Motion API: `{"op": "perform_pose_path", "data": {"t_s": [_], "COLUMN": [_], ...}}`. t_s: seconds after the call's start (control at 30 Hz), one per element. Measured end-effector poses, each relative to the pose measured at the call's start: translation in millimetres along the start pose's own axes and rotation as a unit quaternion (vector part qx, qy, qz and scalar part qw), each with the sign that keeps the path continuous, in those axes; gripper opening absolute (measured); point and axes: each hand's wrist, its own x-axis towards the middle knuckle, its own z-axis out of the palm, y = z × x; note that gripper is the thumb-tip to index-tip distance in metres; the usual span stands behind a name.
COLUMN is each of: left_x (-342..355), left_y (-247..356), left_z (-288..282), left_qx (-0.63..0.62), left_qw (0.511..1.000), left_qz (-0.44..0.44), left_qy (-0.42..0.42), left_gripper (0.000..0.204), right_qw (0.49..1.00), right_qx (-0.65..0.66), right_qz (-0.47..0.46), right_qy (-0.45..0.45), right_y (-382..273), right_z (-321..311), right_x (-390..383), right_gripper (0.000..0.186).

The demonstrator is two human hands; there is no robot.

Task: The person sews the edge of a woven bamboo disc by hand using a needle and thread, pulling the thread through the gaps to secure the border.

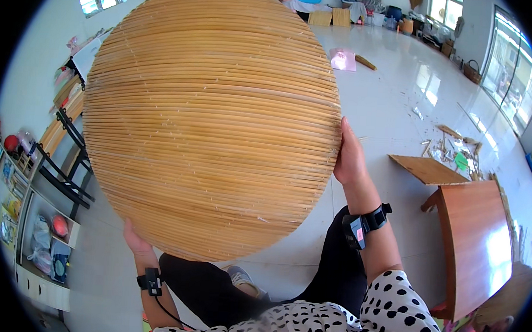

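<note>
A large round tray of straight tan stalks (213, 126) fills the middle of the view, held up in front of me above my lap. Its stalks run side to side, with short rows of pale stitches crossing them. My left hand (135, 238) grips its lower left edge, the fingers mostly hidden behind it. At the right edge, my right hand (350, 156) holds the rim with the thumb up along the side. Both hands are closed on the tray.
A low wooden table (474, 239) stands at my right, a square stalk panel (429, 170) beside it. Stalk scraps (456, 150) litter the floor beyond. A black-framed chair (66, 154) and shelves (45, 238) line the left. A pink sheet (343, 59) lies ahead.
</note>
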Motion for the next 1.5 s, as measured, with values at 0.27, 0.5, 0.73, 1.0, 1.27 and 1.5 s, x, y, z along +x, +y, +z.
{"op": "perform_pose_path", "data": {"t_s": [0.27, 0.5, 0.73, 1.0, 1.27, 1.5], "left_x": [24.0, 35.0, 37.2, 39.2, 32.6, 32.3], "left_y": [-3.5, -26.7, -43.5, -47.4, -41.7, -37.3], "left_z": [0.5, 18.6, 38.6, 49.8, 46.3, 46.2], "left_qx": [-0.007, 0.022, 0.03, 0.031, 0.049, 0.027], "left_qw": [0.998, 0.993, 0.991, 0.999, 0.999, 0.998], "left_qz": [-0.023, -0.069, -0.107, -0.025, -0.01, -0.045], "left_qy": [-0.05, -0.095, -0.076, 0.001, 0.008, -0.019], "left_gripper": [0.051, 0.052, 0.057, 0.059, 0.059, 0.057], "right_qw": [0.993, 0.978, 0.927, 0.977, 0.949, 0.959], "right_qx": [-0.095, -0.151, -0.316, -0.168, -0.283, -0.237], "right_qz": [-0.064, -0.129, -0.196, -0.106, -0.124, -0.154], "right_qy": [0.012, 0.065, 0.058, 0.081, 0.065, -0.008], "right_y": [5.8, 18.5, 34.8, 46.3, 36.3, 39.8], "right_z": [-22.4, -31.5, -41.5, -61.0, -42.8, -41.7], "right_x": [6.8, 5.5, 4.0, 18.4, 7.3, 1.7], "right_gripper": [0.047, 0.047, 0.047, 0.061, 0.063, 0.051]}}
